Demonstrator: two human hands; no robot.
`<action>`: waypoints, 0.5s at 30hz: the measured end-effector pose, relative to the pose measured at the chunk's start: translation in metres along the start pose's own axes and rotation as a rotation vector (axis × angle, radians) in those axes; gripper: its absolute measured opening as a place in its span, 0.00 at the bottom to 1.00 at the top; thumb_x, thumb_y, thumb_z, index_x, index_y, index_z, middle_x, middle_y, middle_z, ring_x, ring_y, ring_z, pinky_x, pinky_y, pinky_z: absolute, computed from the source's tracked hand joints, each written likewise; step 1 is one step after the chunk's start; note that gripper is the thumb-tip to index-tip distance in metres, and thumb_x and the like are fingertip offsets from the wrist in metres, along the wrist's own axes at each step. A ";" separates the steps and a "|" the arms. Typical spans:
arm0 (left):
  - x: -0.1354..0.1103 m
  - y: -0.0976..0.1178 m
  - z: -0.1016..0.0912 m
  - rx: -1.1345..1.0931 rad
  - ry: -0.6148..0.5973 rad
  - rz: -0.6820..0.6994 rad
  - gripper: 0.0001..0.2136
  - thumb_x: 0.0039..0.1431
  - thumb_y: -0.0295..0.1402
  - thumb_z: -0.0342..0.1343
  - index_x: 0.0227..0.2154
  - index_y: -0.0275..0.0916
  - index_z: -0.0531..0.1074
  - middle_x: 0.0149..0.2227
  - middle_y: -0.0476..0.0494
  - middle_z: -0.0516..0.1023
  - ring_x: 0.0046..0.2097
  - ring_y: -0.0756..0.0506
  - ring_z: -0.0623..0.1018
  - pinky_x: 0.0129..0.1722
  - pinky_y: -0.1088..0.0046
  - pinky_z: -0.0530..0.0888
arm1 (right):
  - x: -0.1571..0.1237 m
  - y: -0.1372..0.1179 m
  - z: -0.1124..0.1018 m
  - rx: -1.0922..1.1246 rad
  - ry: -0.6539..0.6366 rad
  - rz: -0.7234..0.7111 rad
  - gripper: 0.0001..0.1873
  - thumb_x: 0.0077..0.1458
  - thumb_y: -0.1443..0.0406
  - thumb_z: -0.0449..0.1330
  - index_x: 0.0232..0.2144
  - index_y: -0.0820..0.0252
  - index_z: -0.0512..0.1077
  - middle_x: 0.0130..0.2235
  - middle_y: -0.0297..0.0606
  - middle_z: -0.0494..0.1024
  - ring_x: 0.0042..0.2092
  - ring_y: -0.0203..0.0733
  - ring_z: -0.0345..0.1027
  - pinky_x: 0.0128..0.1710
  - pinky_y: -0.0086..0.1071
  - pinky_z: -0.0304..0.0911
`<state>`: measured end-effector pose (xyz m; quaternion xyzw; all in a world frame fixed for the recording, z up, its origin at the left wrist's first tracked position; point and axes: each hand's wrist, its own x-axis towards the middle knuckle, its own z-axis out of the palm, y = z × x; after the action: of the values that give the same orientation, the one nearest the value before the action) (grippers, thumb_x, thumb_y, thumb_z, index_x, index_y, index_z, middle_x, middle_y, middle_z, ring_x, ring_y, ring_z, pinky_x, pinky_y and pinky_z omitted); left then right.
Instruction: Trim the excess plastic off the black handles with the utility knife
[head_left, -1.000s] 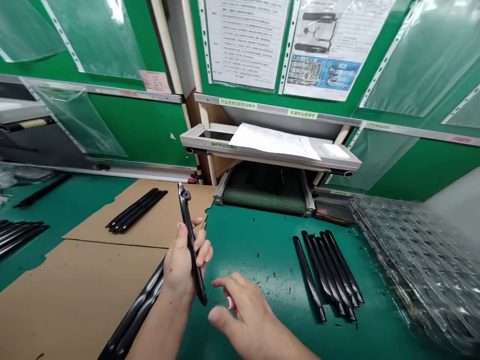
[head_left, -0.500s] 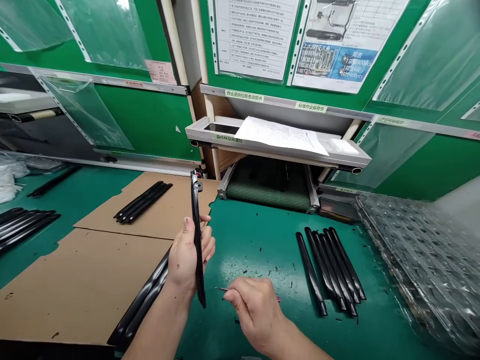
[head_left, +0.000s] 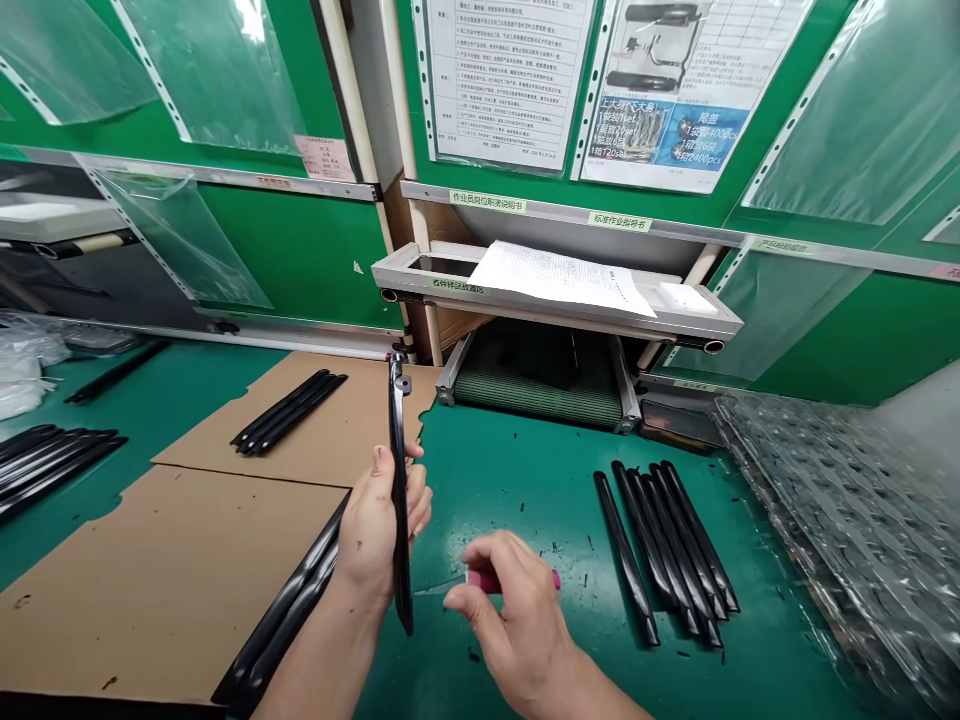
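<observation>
My left hand (head_left: 379, 525) is closed around a long black plastic strip (head_left: 397, 440), held nearly upright over the green mat (head_left: 525, 500). The strip's top end carries a small bracket. My right hand (head_left: 510, 610) is closed on a small pink-handled blade tool (head_left: 487, 581), its thin metal tip pointing left toward the strip's lower end. Two more black strips (head_left: 289, 610) lie under my left forearm, across the cardboard's edge.
Several black strips (head_left: 664, 545) lie side by side on the mat to the right. Another bundle (head_left: 289, 410) rests on the cardboard sheets (head_left: 172, 570), more at the far left (head_left: 52, 460). Clear blister trays (head_left: 847, 510) are stacked at right. A conveyor opening (head_left: 536, 385) sits beneath a shelf with a paper.
My right hand picked the pink-handled tool off the mat and now holds it beside the strip. The left hand turned the strip more upright.
</observation>
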<state>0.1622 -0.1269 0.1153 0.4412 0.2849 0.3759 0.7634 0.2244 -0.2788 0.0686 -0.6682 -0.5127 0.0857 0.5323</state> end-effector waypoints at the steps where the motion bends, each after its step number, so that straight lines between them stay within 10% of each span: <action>1: 0.000 0.000 0.000 0.004 0.002 -0.001 0.15 0.65 0.49 0.52 0.36 0.41 0.69 0.15 0.60 0.55 0.14 0.55 0.52 0.14 0.80 0.56 | 0.000 0.001 0.001 0.026 0.008 0.014 0.21 0.67 0.47 0.52 0.36 0.57 0.68 0.30 0.33 0.70 0.31 0.37 0.62 0.31 0.31 0.57; 15: -0.017 0.001 0.012 -0.037 0.047 -0.178 0.18 0.56 0.51 0.61 0.36 0.40 0.71 0.16 0.59 0.56 0.16 0.54 0.56 0.14 0.80 0.57 | 0.026 0.008 0.011 -0.072 0.289 -0.200 0.14 0.66 0.56 0.59 0.32 0.56 0.63 0.29 0.33 0.70 0.31 0.39 0.64 0.30 0.31 0.57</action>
<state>0.1621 -0.1461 0.1229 0.3910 0.3340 0.3220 0.7949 0.2340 -0.2504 0.0684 -0.6379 -0.4975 -0.0832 0.5820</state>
